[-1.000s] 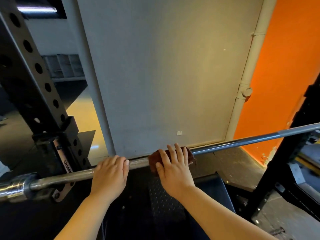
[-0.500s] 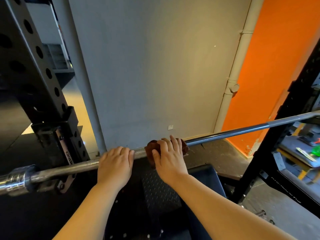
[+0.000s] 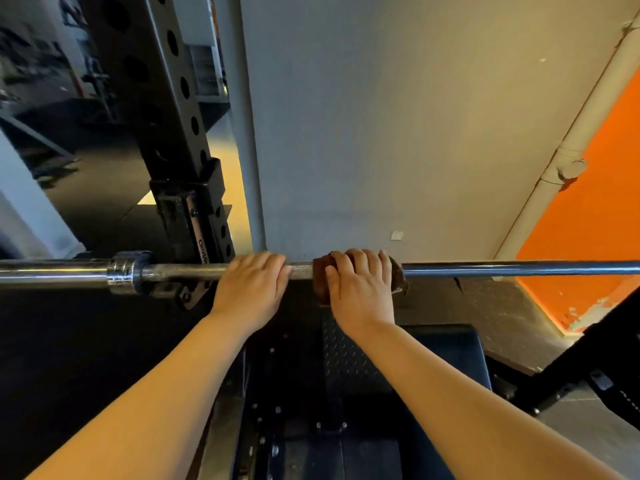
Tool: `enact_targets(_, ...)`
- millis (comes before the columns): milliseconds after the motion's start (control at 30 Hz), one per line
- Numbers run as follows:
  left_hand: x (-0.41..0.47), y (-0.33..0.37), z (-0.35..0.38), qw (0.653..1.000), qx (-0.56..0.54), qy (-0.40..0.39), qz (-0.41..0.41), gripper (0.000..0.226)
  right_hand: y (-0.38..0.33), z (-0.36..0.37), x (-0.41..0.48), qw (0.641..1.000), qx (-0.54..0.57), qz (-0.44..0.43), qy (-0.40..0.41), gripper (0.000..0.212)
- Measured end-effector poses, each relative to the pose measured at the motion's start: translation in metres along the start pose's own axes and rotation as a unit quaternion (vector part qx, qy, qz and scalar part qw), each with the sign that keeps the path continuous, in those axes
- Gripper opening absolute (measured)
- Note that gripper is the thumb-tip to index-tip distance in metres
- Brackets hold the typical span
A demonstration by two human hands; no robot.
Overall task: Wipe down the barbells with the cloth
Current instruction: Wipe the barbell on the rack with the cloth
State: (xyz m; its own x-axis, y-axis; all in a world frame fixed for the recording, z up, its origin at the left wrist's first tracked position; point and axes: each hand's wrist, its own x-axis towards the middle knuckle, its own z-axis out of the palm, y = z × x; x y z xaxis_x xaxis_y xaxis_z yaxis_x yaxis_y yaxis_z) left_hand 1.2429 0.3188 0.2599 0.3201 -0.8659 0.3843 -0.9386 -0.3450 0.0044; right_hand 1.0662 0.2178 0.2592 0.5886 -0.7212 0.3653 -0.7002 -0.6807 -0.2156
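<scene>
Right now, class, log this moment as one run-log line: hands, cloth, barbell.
left hand: grips bare barbell | right hand: holds cloth wrapped round barbell | barbell: level, at rack

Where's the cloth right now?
In the head view, the cloth is wrapped round the barbell just right of centre, gripped under the right hand, with the left hand beside it.

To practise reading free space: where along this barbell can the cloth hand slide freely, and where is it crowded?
Free: the barbell from the cloth rightward to the picture edge. A narrow gap lies between left hand and right hand. Crowded: left hand to collar, beside the rack hook.
</scene>
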Motion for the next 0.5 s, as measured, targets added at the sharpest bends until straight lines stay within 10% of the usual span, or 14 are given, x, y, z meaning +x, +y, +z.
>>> enact_targets(200,0.001,0.004,0.004,0.999,-0.008,0.051,-0.013,0.048,0.041,0.001,0.008,0.989,-0.066,-0.132,0.03,0.048)
enact_targets(500,-0.021,-0.007,0.005,0.995,-0.066,0.062,-0.032,0.041,0.007,0.014,-0.003,0.999,0.002,-0.031,0.044,0.054)
